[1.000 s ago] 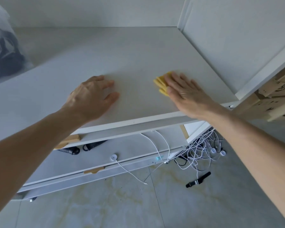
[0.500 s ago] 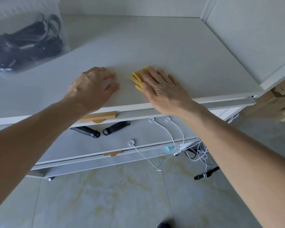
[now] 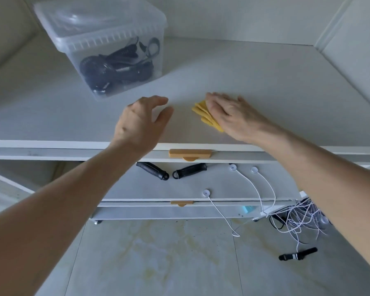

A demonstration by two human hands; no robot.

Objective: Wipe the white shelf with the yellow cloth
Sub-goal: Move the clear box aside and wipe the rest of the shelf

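Observation:
The white shelf spans the upper half of the view. A folded yellow cloth lies flat on it near the front edge, mostly covered by my right hand, which presses it down with a flat palm. My left hand hovers just left of the cloth, lifted off the shelf surface, fingers apart and holding nothing.
A clear plastic box with black cables stands at the back left of the shelf. Below, a lower shelf holds two black hand grips and white cords. A tangle of white cables and a black object lie on the floor.
My right hand slid the cloth leftward along the shelf. My left hand lifted off the surface. The view swung left, bringing the plastic box in.

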